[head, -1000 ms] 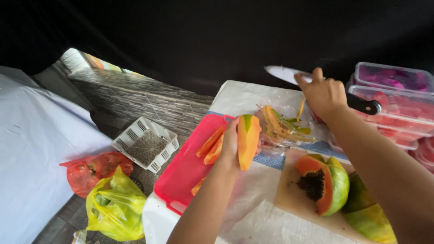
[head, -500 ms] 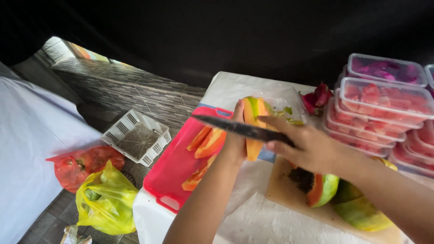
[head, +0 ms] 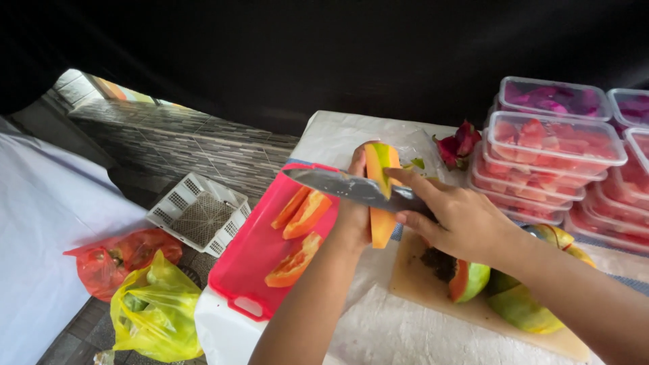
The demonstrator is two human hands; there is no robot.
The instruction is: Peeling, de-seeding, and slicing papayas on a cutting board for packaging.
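My left hand (head: 354,217) holds a long papaya slice (head: 380,190) upright over the table, orange flesh with a green-yellow skin. My right hand (head: 454,217) grips a knife (head: 341,184) whose blade lies across the slice, pointing left. Below the slice is a red tray (head: 251,270) with several peeled papaya pieces (head: 304,215). A halved papaya (head: 466,278) with dark seeds rests on a wooden cutting board (head: 433,292) under my right wrist.
Stacked clear lidded boxes of cut fruit (head: 551,152) stand at the right. Dragon fruit peel (head: 460,145) lies behind the slice. On the floor at left are a white basket (head: 199,215), a red bag (head: 118,260) and a yellow bag (head: 155,314).
My right hand brought the knife down from the far right and laid the blade across the papaya slice. The view has shifted slightly.
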